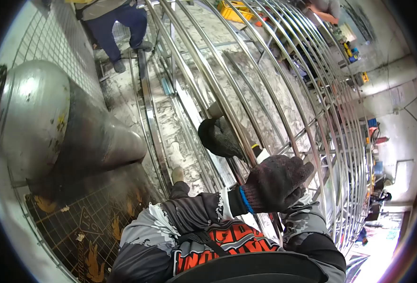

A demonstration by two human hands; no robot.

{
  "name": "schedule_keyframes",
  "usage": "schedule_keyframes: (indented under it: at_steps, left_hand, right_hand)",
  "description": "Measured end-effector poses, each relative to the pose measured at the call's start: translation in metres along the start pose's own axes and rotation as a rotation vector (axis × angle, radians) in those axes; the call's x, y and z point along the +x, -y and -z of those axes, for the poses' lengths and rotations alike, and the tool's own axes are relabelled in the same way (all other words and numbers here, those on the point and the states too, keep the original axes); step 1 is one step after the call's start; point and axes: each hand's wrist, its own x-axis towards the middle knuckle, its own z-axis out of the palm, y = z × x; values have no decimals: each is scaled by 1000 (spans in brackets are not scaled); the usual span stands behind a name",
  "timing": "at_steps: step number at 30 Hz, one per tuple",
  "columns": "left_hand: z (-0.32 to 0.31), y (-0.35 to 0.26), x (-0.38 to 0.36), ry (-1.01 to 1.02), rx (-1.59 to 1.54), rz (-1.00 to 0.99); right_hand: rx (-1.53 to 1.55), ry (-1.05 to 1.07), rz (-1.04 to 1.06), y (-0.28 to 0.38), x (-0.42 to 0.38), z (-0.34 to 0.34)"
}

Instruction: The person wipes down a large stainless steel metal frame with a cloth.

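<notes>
My left hand (277,184), in a dark knit glove with a blue cuff edge, is over the long shiny metal tubes, its fingers curled toward the right. Whatever lies under its palm is hidden. My right forearm passes behind it. Farther forward, my right hand (221,137), in a dark glove with a yellow cuff edge, is closed among the tubes. One bright metal tube (239,129) runs across this glove. A grey metal piece (215,110) shows just beyond the knuckles; the fingers' exact hold is partly hidden.
Curved by the lens, a rack of parallel tubes (274,99) fills the middle and right. A large metal cylinder (34,113) lies left, above a dark printed board (71,236). A person (119,28) stands at upper left, another (326,12) at upper right. A yellow crate (234,12) is behind.
</notes>
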Motion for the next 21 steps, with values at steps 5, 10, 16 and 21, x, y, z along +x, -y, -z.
schedule_keyframes:
  at_steps: [5,10,16,21]
  left_hand:
    - [0,-5,6,73,-2,11]
    - [2,-2,1,83,-21,-15]
    - [-2,4,-5,170,-19,-3]
    - [-2,0,0,302,25,14]
  right_hand:
    - [11,-12,-14,1,-2,0]
    - [14,-11,-20,4,-8,0]
    - [18,1,-33,9,-12,-8]
    - [0,-8,-7,16,12,-8]
